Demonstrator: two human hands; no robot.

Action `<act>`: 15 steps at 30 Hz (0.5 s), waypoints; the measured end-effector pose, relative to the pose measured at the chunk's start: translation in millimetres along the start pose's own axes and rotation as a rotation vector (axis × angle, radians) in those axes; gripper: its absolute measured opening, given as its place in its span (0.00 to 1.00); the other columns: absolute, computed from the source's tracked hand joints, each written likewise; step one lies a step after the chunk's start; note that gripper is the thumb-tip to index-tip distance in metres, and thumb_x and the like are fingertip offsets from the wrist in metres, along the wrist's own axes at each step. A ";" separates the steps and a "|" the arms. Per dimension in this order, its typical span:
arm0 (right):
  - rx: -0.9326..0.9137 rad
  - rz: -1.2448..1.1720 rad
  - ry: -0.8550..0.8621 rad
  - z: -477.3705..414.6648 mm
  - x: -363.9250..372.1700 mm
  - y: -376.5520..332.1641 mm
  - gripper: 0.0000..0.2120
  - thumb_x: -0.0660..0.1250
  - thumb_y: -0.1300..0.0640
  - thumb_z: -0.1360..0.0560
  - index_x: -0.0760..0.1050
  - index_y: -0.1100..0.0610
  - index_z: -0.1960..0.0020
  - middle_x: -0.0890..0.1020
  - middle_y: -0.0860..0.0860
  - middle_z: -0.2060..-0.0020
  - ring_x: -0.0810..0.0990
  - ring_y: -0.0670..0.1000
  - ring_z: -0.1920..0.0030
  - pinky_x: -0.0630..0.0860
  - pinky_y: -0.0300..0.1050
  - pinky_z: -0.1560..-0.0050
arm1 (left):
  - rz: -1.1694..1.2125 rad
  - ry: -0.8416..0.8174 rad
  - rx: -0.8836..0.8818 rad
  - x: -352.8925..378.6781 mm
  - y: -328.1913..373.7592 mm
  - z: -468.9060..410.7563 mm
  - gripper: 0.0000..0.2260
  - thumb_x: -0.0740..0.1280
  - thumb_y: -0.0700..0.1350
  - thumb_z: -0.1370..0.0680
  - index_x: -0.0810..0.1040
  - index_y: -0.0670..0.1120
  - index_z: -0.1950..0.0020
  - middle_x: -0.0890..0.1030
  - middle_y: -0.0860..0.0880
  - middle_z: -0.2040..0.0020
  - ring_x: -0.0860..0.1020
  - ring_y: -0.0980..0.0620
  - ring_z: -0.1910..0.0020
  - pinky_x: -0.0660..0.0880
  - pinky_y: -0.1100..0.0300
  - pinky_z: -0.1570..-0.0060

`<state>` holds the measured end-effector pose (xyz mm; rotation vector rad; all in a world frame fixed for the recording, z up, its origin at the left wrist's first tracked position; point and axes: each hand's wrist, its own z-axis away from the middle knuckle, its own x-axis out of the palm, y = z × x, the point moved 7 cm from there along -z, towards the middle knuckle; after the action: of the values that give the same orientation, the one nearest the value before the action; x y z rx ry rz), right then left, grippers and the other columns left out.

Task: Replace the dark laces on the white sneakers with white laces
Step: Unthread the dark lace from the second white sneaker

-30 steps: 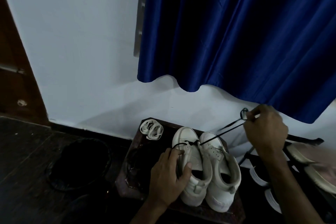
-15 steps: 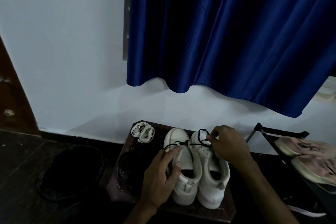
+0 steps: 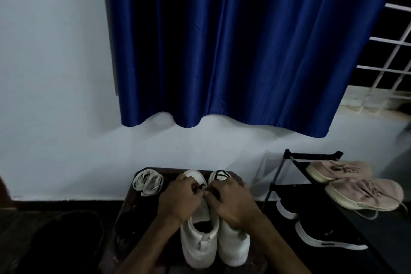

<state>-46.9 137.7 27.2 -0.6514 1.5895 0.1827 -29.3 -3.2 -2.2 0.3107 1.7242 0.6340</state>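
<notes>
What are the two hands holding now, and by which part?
Both the left hand and right hand pinch the dark lace at short stretches over the white sneakers; exact spot hidden.

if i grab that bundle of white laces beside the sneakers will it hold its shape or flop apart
The white laces lie in loose, uneven coils, so they would probably sag and uncoil if lifted by one strand. They look thin and flat, so likely very light. Lying flat on the stool, they seem unlikely to roll.
</notes>
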 end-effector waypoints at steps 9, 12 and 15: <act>-0.052 -0.046 0.077 5.4 4.5 3.4 0.13 0.62 0.39 0.30 0.69 0.49 0.62 0.79 0.44 0.62 0.74 0.49 0.50 0.70 0.51 0.45 | 0.036 -0.114 -0.077 3.0 -3.1 -5.9 0.14 0.63 0.54 0.28 0.78 0.54 0.44 0.76 0.51 0.43 0.78 0.48 0.42 0.74 0.53 0.42; -0.028 -0.077 0.128 5.7 2.5 8.0 0.16 0.62 0.38 0.30 0.66 0.49 0.65 0.74 0.42 0.66 0.70 0.46 0.52 0.67 0.48 0.47 | -0.004 -0.053 -0.066 -3.5 -1.1 -11.8 0.10 0.67 0.50 0.29 0.77 0.55 0.49 0.79 0.53 0.45 0.78 0.51 0.44 0.74 0.58 0.47; -0.056 -0.077 0.101 3.4 2.8 4.9 0.16 0.61 0.38 0.31 0.63 0.47 0.66 0.71 0.41 0.67 0.72 0.46 0.51 0.66 0.49 0.46 | -0.121 -0.077 -0.044 -3.6 6.7 -18.3 0.10 0.68 0.50 0.31 0.81 0.56 0.50 0.82 0.53 0.46 0.80 0.51 0.45 0.76 0.58 0.48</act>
<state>-46.4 142.5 22.7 -0.7746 1.6576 0.1393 -46.8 -4.1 7.0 0.1961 1.6395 0.5640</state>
